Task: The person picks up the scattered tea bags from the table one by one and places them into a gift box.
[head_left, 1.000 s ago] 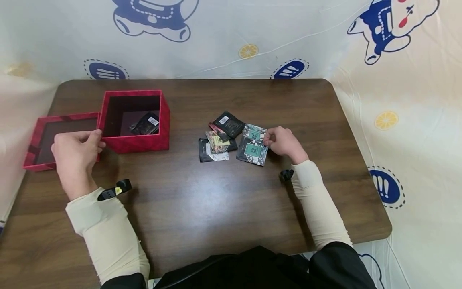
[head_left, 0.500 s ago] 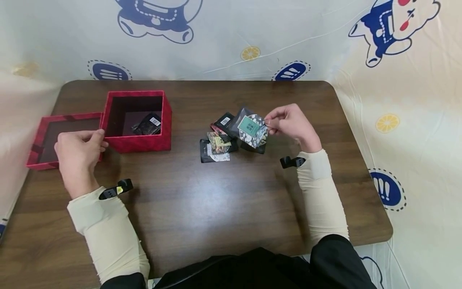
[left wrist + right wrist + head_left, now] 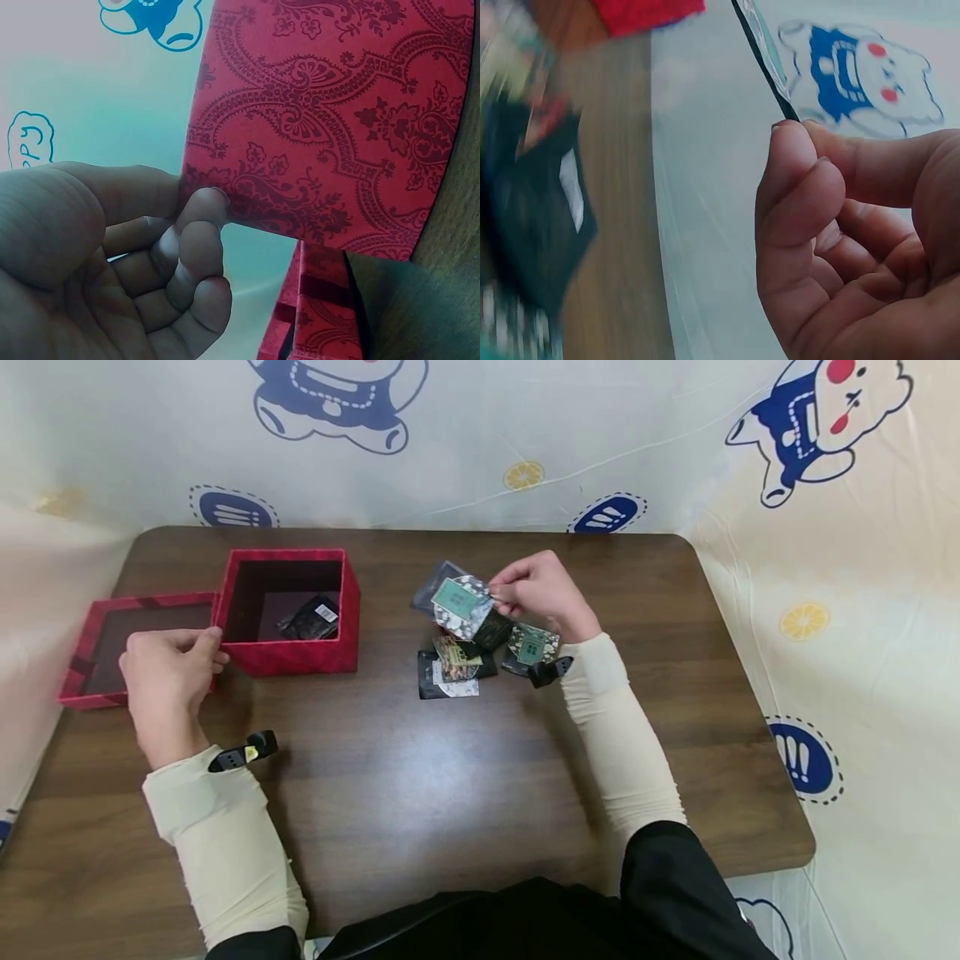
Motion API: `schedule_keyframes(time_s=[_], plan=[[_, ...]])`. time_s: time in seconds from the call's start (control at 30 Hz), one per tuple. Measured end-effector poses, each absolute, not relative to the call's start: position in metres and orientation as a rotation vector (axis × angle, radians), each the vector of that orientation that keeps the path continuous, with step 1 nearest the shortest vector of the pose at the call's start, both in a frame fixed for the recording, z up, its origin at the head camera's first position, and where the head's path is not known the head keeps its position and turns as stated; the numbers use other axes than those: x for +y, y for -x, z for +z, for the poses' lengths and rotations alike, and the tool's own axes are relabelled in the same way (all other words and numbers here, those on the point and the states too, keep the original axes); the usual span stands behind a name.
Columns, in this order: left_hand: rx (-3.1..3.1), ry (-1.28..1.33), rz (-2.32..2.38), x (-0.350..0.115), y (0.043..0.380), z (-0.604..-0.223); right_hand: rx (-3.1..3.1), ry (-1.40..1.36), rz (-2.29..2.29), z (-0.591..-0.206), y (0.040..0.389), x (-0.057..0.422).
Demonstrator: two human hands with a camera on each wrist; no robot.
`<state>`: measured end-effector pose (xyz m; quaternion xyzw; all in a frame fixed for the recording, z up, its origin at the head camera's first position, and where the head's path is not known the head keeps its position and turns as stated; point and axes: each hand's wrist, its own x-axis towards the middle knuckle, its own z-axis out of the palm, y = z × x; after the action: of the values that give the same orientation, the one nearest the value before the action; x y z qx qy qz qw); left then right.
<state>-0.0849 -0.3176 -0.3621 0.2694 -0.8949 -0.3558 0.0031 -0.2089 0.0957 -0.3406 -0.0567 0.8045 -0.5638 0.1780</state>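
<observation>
My left hand (image 3: 171, 685) pinches the near left corner of a red box (image 3: 296, 658) between thumb and fingers. In the left wrist view the box's side (image 3: 322, 120) shows a dark floral pattern. Inside the box lie black sachets (image 3: 313, 617), one with a white label. My right hand (image 3: 542, 592) pinches a flat sachet (image 3: 461, 602) with a green label by its right edge, held above the others. In the right wrist view this sachet (image 3: 769, 67) appears edge-on. Under and beside it on the table lie several more sachets (image 3: 456, 685), among them another green-labelled one (image 3: 534, 645).
The box's red lid (image 3: 88, 681) lies inner side up to the left of the box, partly behind my left hand. A brown wooden table (image 3: 405, 793) carries everything. A printed white cloth (image 3: 480, 410) hangs behind its back edge and along the sides.
My right hand has lifted one green-labelled sachet off the other and carried it left over the pile. My left hand stays at the box corner.
</observation>
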Motion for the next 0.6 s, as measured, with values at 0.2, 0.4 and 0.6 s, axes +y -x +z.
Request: schedule_keyframes(time_s=[0.2,0.4,0.6], plan=[[-2.816,-0.834,-1.105,-0.318,0.085,-0.362,2.161,0.211,-1.633,-0.335,0.222,0.039],[-2.817,-0.824,-1.096,-0.319,0.084,-0.361,2.144,0.264,-1.533,-0.319,0.227,-0.024],[-2.814,-0.829,-1.102,-0.319,0.085,-0.36,2.158,0.322,-1.472,-0.302,0.225,-0.081]])
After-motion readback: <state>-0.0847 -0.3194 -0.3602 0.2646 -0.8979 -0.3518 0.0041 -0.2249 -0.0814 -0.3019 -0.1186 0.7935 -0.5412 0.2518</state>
